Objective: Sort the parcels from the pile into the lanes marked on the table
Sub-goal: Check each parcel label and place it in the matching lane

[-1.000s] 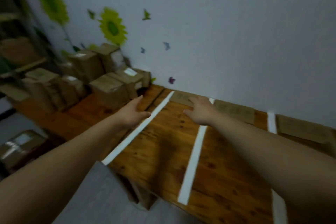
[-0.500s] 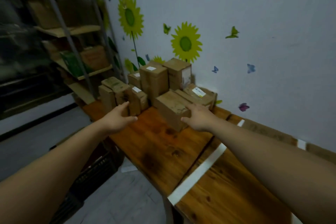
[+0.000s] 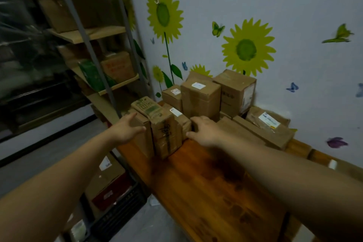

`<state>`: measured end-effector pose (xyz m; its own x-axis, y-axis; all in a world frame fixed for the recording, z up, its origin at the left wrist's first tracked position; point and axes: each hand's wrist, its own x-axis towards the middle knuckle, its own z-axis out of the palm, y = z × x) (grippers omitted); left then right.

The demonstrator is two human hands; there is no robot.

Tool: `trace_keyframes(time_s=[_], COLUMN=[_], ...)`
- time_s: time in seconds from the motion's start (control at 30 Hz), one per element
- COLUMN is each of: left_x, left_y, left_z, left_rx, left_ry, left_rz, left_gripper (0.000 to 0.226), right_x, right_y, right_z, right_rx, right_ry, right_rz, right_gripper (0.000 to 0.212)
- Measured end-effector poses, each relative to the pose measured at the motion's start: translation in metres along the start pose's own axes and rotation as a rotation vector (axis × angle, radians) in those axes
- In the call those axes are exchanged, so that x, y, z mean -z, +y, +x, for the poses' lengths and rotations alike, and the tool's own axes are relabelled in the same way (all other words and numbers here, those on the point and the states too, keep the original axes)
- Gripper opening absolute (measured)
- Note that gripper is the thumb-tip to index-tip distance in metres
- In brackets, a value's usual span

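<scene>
A pile of brown cardboard parcels stands at the far left end of the wooden table [image 3: 212, 188], against the wall. At its front stands an upright parcel with green print [image 3: 163, 129], with a plain parcel [image 3: 142, 133] against its left side. My left hand [image 3: 127, 128] reaches with spread fingers to the left face of that plain parcel. My right hand [image 3: 204, 130] reaches with open fingers to the right of the front parcels, beside a small labelled parcel [image 3: 181, 119]. Neither hand grips anything. Taller parcels [image 3: 200, 100] stand behind.
Flat parcels [image 3: 263, 129] lie at the right of the pile along the sunflower wall. A metal shelf rack [image 3: 94, 61] with boxes stands left of the table. A black crate [image 3: 119, 202] with boxes sits on the floor below the table's left edge.
The view has swung left from the white lane stripes to the pile. Both hands have moved forward and now flank the front upright parcels.
</scene>
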<state>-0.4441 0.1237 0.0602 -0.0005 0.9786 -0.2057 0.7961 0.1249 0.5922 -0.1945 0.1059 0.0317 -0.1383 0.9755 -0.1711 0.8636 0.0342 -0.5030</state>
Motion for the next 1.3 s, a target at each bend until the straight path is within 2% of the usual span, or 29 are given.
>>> trace_keyframes(time_s=[0.17, 0.33, 0.53, 0.63, 0.9, 1.07, 1.23, 1.3], left_x=[0.026, 0.047, 0.051, 0.042, 0.035, 0.022, 0.000, -0.010], left_y=[-0.020, -0.033, -0.037, -0.041, -0.034, -0.017, -0.001, 0.006], left_z=[0.075, 0.140, 0.206, 0.227, 0.243, 0.233, 0.202, 0.186], left_rx=[-0.088, -0.170, -0.152, -0.137, -0.255, -0.376, -0.460, -0.487], left_ry=[-0.063, -0.158, -0.213, -0.280, -0.323, -0.370, -0.416, -0.473], left_rz=[-0.025, 0.010, 0.023, 0.063, 0.242, 0.318, 0.309, 0.314], left_gripper=[0.072, 0.061, 0.069, 0.068, 0.070, 0.064, 0.076, 0.070], right_x=[-0.028, -0.057, -0.080, -0.084, -0.076, -0.057, -0.053, -0.051], right_y=[-0.028, -0.062, -0.080, -0.080, -0.067, -0.055, -0.054, -0.056], right_z=[0.057, 0.101, 0.132, 0.145, 0.140, 0.097, 0.040, 0.013], right_rx=[-0.090, -0.221, -0.296, -0.342, -0.382, -0.462, -0.574, -0.625], right_ry=[0.034, 0.084, 0.087, 0.086, 0.177, 0.168, 0.191, 0.205], right_rz=[0.074, 0.191, 0.211, 0.253, 0.211, 0.240, 0.315, 0.336], right_gripper=[0.068, 0.077, 0.104, 0.111, 0.096, 0.094, 0.087, 0.085])
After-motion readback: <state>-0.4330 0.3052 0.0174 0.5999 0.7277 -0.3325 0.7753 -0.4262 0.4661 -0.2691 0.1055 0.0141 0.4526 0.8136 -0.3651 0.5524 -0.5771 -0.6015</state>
